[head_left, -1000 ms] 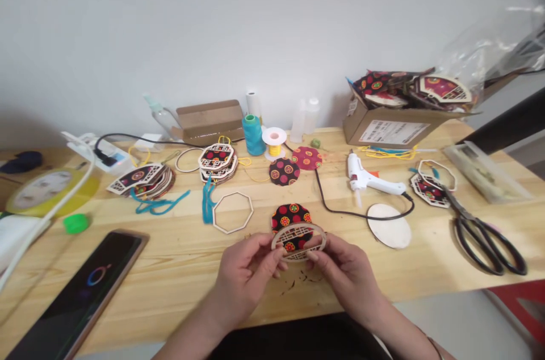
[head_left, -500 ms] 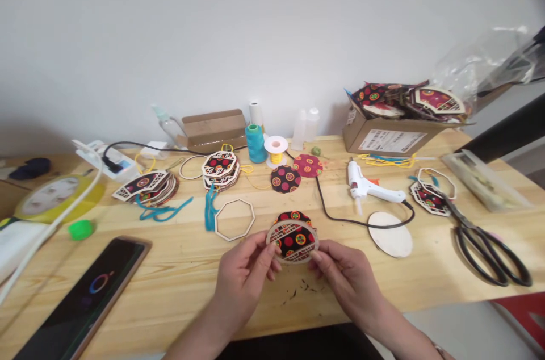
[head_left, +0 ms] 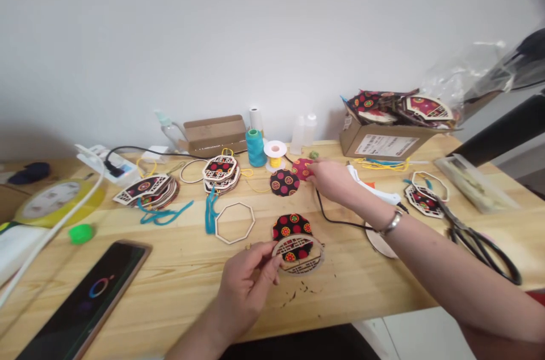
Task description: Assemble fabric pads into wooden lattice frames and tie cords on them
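My left hand [head_left: 249,275] pinches the left rim of a round wooden lattice frame [head_left: 317,260], tilted above the tabletop. Behind the frame lies a black fabric circle [head_left: 292,224] printed with red and yellow flowers, its lower part seen through the lattice. My right hand [head_left: 330,178] reaches to the back of the table, its fingers closed at the right edge of a magenta patterned fabric circle [head_left: 300,167]. I cannot tell whether that circle is lifted. A second black fabric circle [head_left: 284,183] lies just left of it.
My right forearm crosses over a white glue gun [head_left: 378,192] and a pale oval disc [head_left: 381,242]. Scissors [head_left: 481,241] lie at the right, near a filled cardboard box [head_left: 383,144]. A phone [head_left: 93,297], octagonal frame [head_left: 235,224], and thread spools [head_left: 255,150] lie leftward and behind.
My right hand has let go of the lattice frame and moved up to the magenta fabric circle. The frame, kept in my left hand, has lowered slightly, off the black circle's upper part.
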### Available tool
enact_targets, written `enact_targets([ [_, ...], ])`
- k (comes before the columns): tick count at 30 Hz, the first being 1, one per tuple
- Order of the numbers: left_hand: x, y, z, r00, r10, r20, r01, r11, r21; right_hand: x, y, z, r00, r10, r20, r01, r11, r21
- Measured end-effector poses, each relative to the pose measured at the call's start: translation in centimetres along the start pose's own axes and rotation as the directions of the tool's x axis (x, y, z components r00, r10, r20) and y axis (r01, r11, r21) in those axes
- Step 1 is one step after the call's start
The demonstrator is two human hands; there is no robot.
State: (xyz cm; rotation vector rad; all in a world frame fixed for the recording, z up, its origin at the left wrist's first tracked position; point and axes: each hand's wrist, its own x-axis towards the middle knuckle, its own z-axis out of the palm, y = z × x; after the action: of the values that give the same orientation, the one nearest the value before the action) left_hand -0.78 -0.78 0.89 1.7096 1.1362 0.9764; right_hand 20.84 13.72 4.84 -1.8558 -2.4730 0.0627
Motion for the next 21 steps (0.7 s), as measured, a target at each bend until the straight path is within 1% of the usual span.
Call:
enact_targets([
  [3,0.1,0.0,0.0,1.000,0.024,-0.006,-0.024,1.000,0.011,1.2,-0.1,1.0,1.000,-0.022,0.013,0.022,1.000,-0.008],
  [5,0.0,-0.1,0.0,0.999,0.034,-0.004,-0.034,0.999,0.021,1.5,0.0,1.2,0.999,-0.035,0.012,0.036,0.999,-0.010],
  [7,-0.1,-0.2,0.0,0.999,0.042,0.001,-0.042,0.998,0.035,1.5,0.1,1.0,0.999,-0.033,-0.007,0.033,0.999,-0.010],
  [10,-0.2,-0.4,0.0,0.999,0.049,0.009,-0.049,0.997,0.054,1.1,0.0,0.4,0.998,0.005,-0.059,-0.005,1.000,-0.001],
  [14,-0.3,-0.4,0.0,0.998,0.053,0.013,-0.054,0.996,0.068,0.4,-1.6,0.3,0.997,0.006,-0.071,-0.004,1.000,0.024],
  [18,-0.3,-0.2,0.0,0.997,0.082,0.006,-0.082,0.992,0.097,0.3,-3.2,1.3,0.998,0.051,-0.043,-0.050,0.999,0.020],
  [21,-0.2,-0.1,0.0,0.995,0.102,0.001,-0.102,0.987,0.123,0.6,-3.3,2.0,0.997,0.077,-0.022,-0.076,0.997,0.034],
])
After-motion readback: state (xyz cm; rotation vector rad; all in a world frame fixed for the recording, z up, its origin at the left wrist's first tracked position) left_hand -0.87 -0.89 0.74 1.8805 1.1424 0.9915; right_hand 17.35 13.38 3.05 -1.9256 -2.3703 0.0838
